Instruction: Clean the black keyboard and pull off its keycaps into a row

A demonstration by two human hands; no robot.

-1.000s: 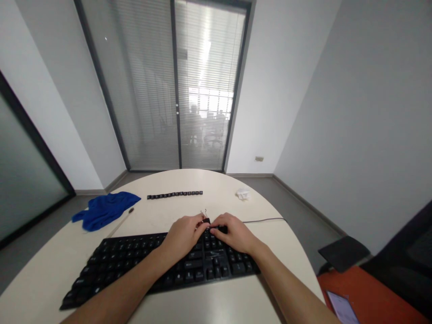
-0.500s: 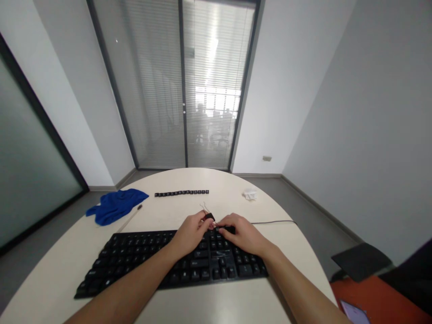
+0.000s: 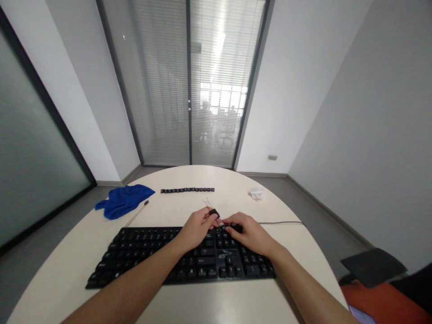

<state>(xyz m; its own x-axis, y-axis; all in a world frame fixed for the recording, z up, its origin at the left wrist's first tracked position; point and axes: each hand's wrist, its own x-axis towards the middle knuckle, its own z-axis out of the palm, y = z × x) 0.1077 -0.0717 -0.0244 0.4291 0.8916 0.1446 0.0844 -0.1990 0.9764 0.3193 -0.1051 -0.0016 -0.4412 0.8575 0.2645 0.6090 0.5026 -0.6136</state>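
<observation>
A black keyboard (image 3: 145,252) lies across the near part of the table. Over its upper edge, right of the middle, my left hand (image 3: 200,226) is closed on a wire keycap puller (image 3: 213,212); the puller's thin wire ends point away from me. My right hand (image 3: 248,231) rests at the keyboard's top right, its thumb and fingers bent together close to the left fingertips. Something small and pale shows between the two hands, too small to name. Farther back, several black keycaps (image 3: 187,190) stand in a row.
A blue cloth (image 3: 126,201) and a thin brush (image 3: 137,212) lie at the left of the round table (image 3: 216,306). A crumpled white tissue (image 3: 256,194) lies at the far right. The keyboard cable (image 3: 281,222) runs off the right edge, near an orange chair (image 3: 381,301).
The view has shifted slightly, so everything on the table appears a little farther right. Both hands stay at the same spot on the keyboard, the left still holding the keycap puller.
</observation>
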